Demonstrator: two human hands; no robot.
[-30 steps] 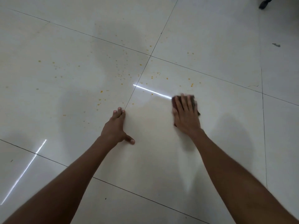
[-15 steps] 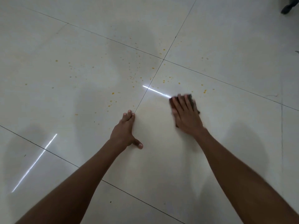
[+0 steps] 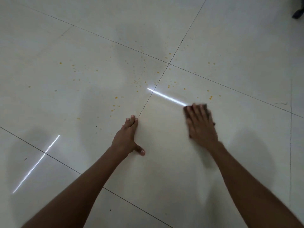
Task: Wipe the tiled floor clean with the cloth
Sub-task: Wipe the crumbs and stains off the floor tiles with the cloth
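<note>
Left hand (image 3: pixel 127 139) and right hand (image 3: pixel 201 124) flat, outstretched

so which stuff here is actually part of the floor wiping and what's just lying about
Part of the job:
- cloth under the right hand
- orange specks
- tiled floor
- left hand, braced flat on the floor

Just lying about:
- dark object at the top right corner
- thin dark strand

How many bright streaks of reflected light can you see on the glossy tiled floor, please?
2: one bright streak runs from the grout line toward the right hand pressing the dark cloth; another streak lies far left of the left forearm.
</note>
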